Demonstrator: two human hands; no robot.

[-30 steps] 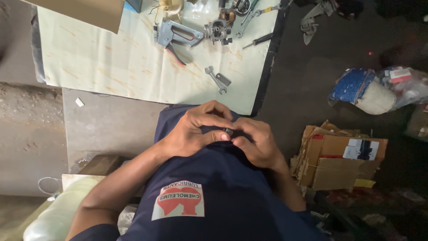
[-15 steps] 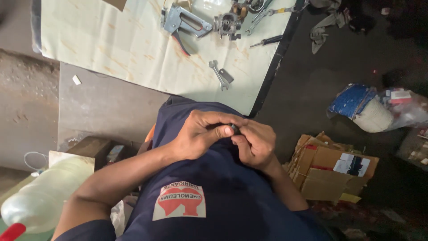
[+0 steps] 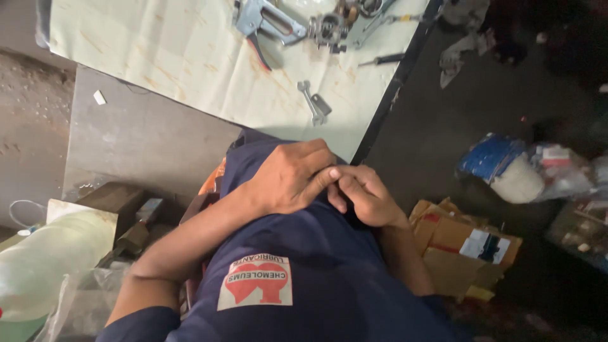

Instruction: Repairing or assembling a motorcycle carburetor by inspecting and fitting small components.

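My left hand (image 3: 288, 180) and my right hand (image 3: 367, 196) rest against the front of my dark blue shirt (image 3: 316, 285), just below the table's edge. Their fingertips meet at one spot on the cloth. Both hands have curled, closed fingers, and my left thumb touches my right fingers. Whatever lies between the fingertips is hidden. A red and white patch (image 3: 256, 282) is on the shirt lower down.
A table under a pale green sheet (image 3: 177, 57) carries a metal hand tool (image 3: 263, 19), a small engine part (image 3: 326, 28), a screwdriver (image 3: 380, 60) and a small wrench (image 3: 313, 104). On the dark floor at right are cardboard boxes (image 3: 456, 244) and blue and white bags (image 3: 506, 171). A pale plastic container (image 3: 50, 253) stands at left.
The view has shifted toward my body, so the table sits higher in the picture. My hands stay pressed together on the shirt, with the fingers slightly rearranged.
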